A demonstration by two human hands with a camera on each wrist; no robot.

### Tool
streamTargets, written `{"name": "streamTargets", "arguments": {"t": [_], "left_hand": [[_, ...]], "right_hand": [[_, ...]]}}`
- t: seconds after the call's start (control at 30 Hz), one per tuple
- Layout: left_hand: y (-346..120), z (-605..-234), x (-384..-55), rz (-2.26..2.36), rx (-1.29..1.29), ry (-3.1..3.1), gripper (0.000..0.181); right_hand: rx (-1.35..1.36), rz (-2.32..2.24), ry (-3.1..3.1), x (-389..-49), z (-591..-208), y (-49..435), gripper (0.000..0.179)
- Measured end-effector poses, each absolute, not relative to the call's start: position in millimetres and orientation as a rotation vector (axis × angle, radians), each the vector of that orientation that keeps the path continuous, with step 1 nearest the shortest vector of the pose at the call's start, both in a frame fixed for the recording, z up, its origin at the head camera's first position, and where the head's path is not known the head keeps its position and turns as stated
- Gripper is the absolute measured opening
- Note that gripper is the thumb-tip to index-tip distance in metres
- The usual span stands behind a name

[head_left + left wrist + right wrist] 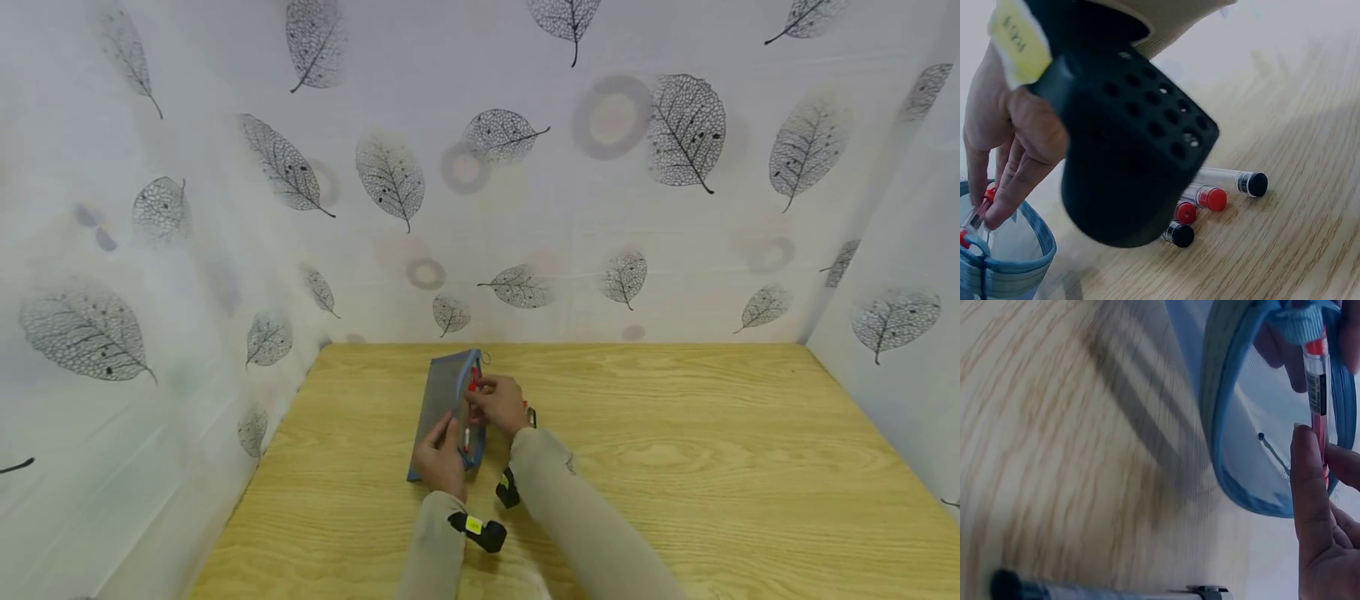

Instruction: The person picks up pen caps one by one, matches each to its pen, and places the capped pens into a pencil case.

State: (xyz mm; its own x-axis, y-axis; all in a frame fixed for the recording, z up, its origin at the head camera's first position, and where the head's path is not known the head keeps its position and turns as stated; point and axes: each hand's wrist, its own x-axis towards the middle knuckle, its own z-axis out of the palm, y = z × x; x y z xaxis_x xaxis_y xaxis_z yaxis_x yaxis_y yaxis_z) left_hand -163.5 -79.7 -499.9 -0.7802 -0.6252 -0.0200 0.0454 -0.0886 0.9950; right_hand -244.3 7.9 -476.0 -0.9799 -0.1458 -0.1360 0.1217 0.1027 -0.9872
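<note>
A blue-edged mesh pouch [435, 400] stands tilted on the table, its zipped mouth gaping to the right. My left hand [441, 462] grips the pouch near its close end, thumb and fingers at the rim. At the mouth, my right hand [501, 404] pinches a clear pen with red ends [1316, 387]. That pen lies across the opening, partly inside the rim. In the right wrist view, my right hand's fingers [1313, 487] are on the pen's lower part, while other fingers show behind the pouch rim at the top.
Several clear pens with red and black ends [1213, 199] lie on the wooden table [712, 467], right of the pouch and partly behind my right hand. Black wrist cameras [487, 533] are strapped to both wrists. A leaf-patterned curtain [525, 208] closes off the back and sides.
</note>
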Motion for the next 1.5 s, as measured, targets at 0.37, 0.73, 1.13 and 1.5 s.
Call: {"name": "streamTargets", "arguments": {"t": [0.37,0.73,1.13,1.5], "left_hand": [[-78,-500,-163,-1.916,0.578,-1.708,0.02],[-78,-498,-163,-1.913,0.646,-1.725,0.021],[-80,-504,-166,-1.932,0.653,-1.699,0.02],[-80,-503,-164,-1.912,0.657,-1.709,0.019]], "right_hand": [[-0.045,-1.995,2.16,-242,-477,5,0.032],[-0.063,-2.021,2.163,-241,-478,21,0.026],[0.125,-2.094,2.157,-242,-490,58,0.034],[0.225,-2.131,2.214,-227,-499,86,0.03]]}}
